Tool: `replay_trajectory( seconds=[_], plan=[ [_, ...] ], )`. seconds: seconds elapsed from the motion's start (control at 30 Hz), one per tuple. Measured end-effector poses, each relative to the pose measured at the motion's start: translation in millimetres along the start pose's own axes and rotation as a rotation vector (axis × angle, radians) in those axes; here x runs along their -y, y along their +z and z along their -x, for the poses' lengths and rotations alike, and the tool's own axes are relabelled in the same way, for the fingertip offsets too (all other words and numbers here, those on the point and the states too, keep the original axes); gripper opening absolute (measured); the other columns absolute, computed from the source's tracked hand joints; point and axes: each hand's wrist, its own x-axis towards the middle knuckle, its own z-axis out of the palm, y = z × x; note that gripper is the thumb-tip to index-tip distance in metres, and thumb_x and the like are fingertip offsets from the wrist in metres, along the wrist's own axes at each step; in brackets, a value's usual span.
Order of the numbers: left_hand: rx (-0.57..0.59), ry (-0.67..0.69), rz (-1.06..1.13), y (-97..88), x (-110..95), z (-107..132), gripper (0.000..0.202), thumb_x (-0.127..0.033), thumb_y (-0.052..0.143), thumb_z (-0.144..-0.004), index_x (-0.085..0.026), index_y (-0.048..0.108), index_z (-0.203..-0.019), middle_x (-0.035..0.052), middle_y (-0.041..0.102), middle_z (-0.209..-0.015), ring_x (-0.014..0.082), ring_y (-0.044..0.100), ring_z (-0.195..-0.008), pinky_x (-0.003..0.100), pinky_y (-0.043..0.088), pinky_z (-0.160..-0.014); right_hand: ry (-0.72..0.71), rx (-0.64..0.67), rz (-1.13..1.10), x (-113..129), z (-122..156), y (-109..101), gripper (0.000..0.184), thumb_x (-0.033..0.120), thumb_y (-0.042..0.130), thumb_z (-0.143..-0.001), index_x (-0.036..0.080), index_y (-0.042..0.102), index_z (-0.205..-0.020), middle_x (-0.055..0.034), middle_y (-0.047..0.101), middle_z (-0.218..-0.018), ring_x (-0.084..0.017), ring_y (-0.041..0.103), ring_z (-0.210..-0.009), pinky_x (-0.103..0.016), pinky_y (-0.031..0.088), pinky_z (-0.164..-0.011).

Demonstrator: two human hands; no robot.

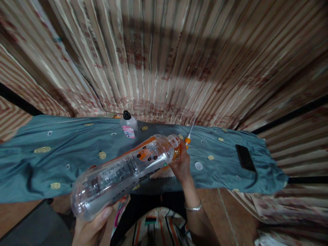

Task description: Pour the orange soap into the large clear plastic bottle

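A large clear plastic bottle [123, 174] is tilted across the view, its neck up and to the right, with an orange and black print on its side. My left hand [92, 223] is closed under its base end. At the neck end, my right hand [182, 164] grips a small see-through orange container [176, 152], right beside the bottle's open mouth; its lower part is hidden by the fingers and the bottle. Just beyond my right hand, an orange pump head [188, 140] with a thin pale tube shows. A white round disc [198, 165] lies on the cloth to the right.
A green-blue cloth [84, 136] with yellow pineapple prints covers the table. Toward the back stands a clear bottle with a black cap [129, 124]. A dark phone [245, 157] lies at the right. Pleated curtains [159, 61] hang behind and at both sides.
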Motion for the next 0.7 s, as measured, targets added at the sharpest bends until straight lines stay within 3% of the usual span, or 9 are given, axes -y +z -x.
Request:
replay_trajectory(
  seconds=[0.23,0.37,0.43,0.53,0.7],
  plan=[
    [-0.028,-0.039,0.026,5.4,-4.8,3.5,0.036,-0.052,0.100,-0.068,-0.025,0.092,-0.089,0.0074,0.088,-0.093,0.0360,0.083,-0.107,0.047,0.053,-0.124,0.017,0.015,-0.017,2.0,-0.4,-1.6,0.073,0.035,0.090,-0.082,0.018,0.063,-0.148,-0.0170,0.083,-0.133,-0.035,0.083,-0.121,-0.045,0.071,-0.099],
    [-0.072,-0.035,0.036,1.5,-0.8,1.0,0.032,-0.052,0.101,-0.066,-0.026,0.087,-0.081,0.0061,0.087,-0.091,0.0376,0.080,-0.121,0.048,0.048,-0.129,0.010,0.016,-0.022,2.3,-0.3,-1.9,0.071,0.035,0.088,-0.083,0.018,0.063,-0.148,-0.0169,0.083,-0.132,-0.034,0.085,-0.115,-0.043,0.072,-0.096],
    [-0.038,-0.031,0.047,-1.5,1.3,-2.0,0.036,-0.051,0.102,-0.066,-0.025,0.088,-0.086,0.0074,0.088,-0.099,0.0388,0.079,-0.125,0.047,0.051,-0.126,0.003,0.010,-0.009,1.8,-0.3,-1.8,0.071,0.034,0.088,-0.083,0.018,0.063,-0.148,-0.0170,0.083,-0.132,-0.034,0.085,-0.115,-0.043,0.072,-0.095],
    [0.015,-0.056,0.036,-3.8,3.7,-4.7,0.047,-0.049,0.104,-0.059,-0.024,0.089,-0.096,0.0086,0.088,-0.105,0.0405,0.082,-0.115,0.050,0.059,-0.118,0.006,0.018,0.000,1.3,-0.6,-1.5,0.073,0.034,0.088,-0.082,0.019,0.063,-0.149,-0.0162,0.083,-0.133,-0.034,0.084,-0.119,-0.043,0.071,-0.098],
    [-0.084,0.004,0.026,-1.2,7.6,-2.2,0.048,-0.049,0.102,-0.065,-0.025,0.089,-0.104,0.0076,0.088,-0.102,0.0438,0.079,-0.124,0.059,0.048,-0.129,0.031,0.021,-0.011,2.4,-1.0,-1.8,0.073,0.032,0.088,-0.081,0.019,0.063,-0.148,-0.0153,0.084,-0.131,-0.033,0.084,-0.116,-0.043,0.071,-0.097]
  ],
)
